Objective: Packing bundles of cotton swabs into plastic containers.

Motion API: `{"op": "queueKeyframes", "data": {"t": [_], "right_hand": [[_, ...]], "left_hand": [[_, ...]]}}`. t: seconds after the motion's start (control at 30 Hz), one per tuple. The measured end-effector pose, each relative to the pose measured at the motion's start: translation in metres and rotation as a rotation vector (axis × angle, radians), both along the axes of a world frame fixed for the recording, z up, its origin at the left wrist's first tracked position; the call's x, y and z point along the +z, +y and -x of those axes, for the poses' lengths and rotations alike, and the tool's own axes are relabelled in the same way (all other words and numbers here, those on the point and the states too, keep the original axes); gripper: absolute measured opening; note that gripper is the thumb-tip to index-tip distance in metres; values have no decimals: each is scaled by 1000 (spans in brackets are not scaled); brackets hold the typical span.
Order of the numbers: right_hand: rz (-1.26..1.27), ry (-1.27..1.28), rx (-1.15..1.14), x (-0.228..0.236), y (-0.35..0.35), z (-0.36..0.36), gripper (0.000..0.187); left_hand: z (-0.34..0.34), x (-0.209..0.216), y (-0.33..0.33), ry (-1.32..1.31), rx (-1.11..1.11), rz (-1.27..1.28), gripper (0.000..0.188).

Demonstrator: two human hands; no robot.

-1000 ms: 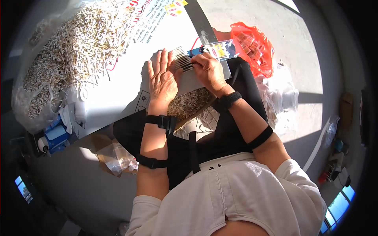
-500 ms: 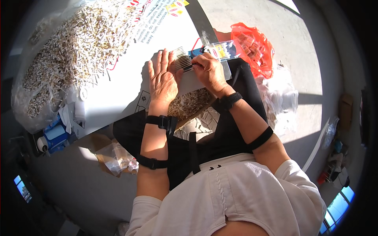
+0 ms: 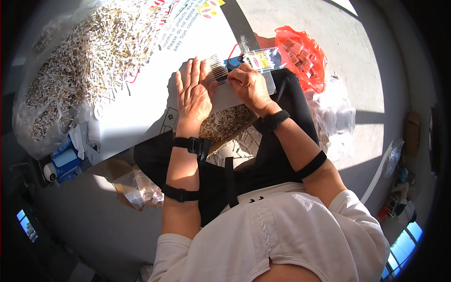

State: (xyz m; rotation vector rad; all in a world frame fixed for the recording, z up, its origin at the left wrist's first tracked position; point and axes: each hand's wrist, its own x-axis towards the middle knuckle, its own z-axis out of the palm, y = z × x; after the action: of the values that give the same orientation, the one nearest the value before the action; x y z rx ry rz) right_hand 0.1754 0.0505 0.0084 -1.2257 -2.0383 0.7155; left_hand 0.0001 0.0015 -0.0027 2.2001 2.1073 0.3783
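My left hand [image 3: 193, 96] lies flat on the white printed board [image 3: 136, 124], fingers stretched out and spread. Its thumb side touches the left end of a row of thin cotton swabs [image 3: 215, 69] lined up side by side. Over the right end of this row, my right hand [image 3: 249, 87] is closed with its fingertips pinched together. What they grip, if anything, is hidden. Just beyond the right hand is a clear plastic packet [image 3: 268, 59] with a yellow and red label and a row of white-tipped swabs in it.
A big heap of loose cotton swabs [image 3: 101, 56] fills a clear bag at the left. More loose swabs lie in a box [image 3: 230, 123] below the board's near edge. Small labels [image 3: 210, 8] lie at the far edge. A red bag [image 3: 303, 58] of small packs stands at right.
My right hand has shifted very slightly left and toward me along the swabs. My left hand stays almost in place.
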Motion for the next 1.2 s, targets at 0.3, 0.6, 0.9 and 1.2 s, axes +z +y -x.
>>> {"op": "queueKeyframes", "data": {"t": [0.3,0.6,0.9,1.2], "right_hand": [[-25,-6,-17,1,11,5,8],[-46,-44,15,3,8,4,7],[-40,-50,19,8,11,8,9],[-62,-100,22,9,18,12,11]], "left_hand": [[0,-3,0,51,4,12,62],[0,-2,0,21,8,5,61],[0,-7,0,14,12,8,61],[0,-10,1,31,7,-17,62]]}}
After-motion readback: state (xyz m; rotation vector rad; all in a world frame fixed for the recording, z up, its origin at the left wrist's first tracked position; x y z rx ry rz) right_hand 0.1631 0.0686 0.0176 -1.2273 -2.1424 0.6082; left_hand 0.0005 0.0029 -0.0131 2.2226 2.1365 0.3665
